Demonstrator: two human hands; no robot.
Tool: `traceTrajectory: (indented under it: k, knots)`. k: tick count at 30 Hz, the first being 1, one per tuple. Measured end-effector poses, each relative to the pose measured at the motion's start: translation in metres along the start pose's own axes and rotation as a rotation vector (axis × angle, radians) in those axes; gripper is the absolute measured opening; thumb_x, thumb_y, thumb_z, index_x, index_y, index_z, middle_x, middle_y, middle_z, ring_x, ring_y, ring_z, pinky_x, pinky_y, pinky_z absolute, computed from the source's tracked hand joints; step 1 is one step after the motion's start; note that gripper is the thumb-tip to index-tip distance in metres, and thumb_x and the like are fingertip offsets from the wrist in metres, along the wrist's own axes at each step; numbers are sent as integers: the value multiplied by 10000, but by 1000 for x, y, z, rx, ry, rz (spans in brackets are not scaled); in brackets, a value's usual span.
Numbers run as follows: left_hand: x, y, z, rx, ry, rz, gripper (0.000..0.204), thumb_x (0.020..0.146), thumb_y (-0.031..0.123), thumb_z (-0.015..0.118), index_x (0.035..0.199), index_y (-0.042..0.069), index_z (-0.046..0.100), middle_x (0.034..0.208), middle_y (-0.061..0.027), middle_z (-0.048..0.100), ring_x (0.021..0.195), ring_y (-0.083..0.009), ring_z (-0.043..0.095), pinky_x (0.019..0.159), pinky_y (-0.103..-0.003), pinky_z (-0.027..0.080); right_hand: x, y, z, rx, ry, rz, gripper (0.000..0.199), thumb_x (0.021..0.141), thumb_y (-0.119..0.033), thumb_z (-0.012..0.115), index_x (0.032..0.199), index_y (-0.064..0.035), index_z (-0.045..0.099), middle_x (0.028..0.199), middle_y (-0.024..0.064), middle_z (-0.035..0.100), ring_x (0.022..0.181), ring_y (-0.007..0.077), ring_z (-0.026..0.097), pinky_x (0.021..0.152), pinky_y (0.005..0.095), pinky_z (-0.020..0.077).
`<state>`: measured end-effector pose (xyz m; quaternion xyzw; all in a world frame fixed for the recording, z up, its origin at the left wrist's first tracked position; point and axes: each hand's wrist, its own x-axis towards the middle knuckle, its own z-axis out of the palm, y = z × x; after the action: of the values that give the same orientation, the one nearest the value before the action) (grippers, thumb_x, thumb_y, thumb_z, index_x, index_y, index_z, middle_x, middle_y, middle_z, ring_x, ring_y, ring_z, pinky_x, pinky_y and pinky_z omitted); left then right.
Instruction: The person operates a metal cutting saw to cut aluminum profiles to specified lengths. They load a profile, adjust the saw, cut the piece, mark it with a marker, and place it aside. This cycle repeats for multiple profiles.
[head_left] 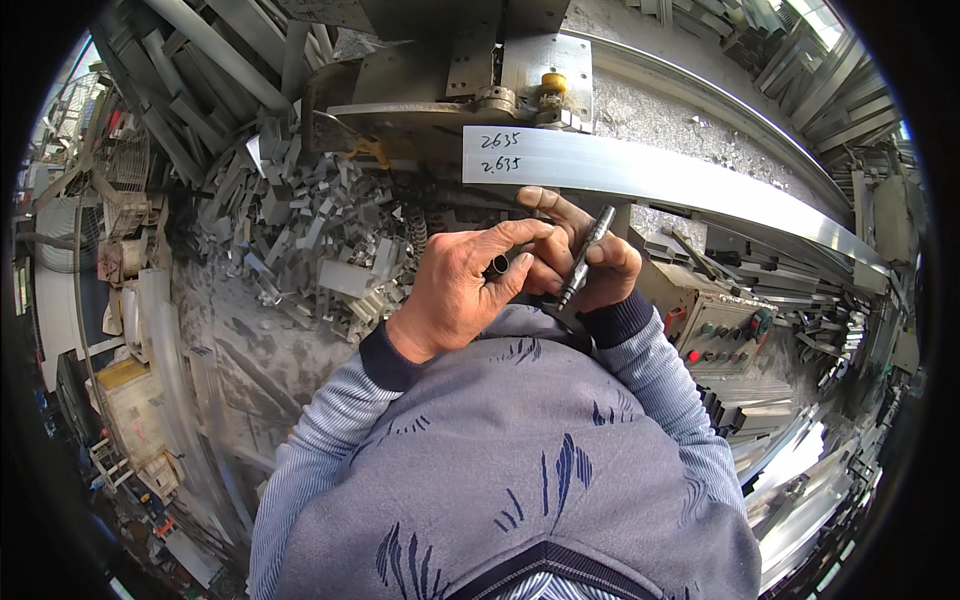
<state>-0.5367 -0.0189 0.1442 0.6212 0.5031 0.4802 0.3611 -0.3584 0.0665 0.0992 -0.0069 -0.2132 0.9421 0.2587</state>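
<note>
The right hand (590, 265) grips a dark marker pen (585, 258) with its tip pointing down toward the body, while the left hand (470, 280) pinches what looks like the pen's black cap (498, 265) between thumb and forefinger, just beside the pen. Both hands meet close in front of the chest, below the long aluminium bar (680, 180) that lies across the saw bench (650, 110). The bar's near end already carries two handwritten lines, so the marking appears done and the pen, judging by the cap held next to it, seems about to be closed. Room is tight: a heap of metal offcuts (310, 220) crowds the left, a control box (715, 325) with buttons sits to the right, and the bar's cut end lies just above the fingers
</note>
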Motion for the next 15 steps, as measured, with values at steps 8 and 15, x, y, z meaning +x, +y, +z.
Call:
traceTrajectory:
  k: [8, 15]
  knots:
    - [4, 0, 2, 26, -115, -34, 221, 957, 83, 641, 1172, 60, 688, 906, -116, 766, 803, -247, 771, 718, -336, 623, 2, -5, 3, -29, 146, 93, 1068, 667, -217, 618, 1567, 123, 154, 625, 69, 528, 580, 214, 535, 592, 293, 484]
    - [-2, -4, -5, -121, -51, -103, 123, 1010, 163, 624, 1039, 44, 636, 810, -60, 687, 711, -136, 664, 665, -279, 526, 8, -5, -8, -18, 0, 16, 975, 762, -215, 609, 1573, 104, 173, 625, 68, 512, 653, 234, 588, 675, 348, 485]
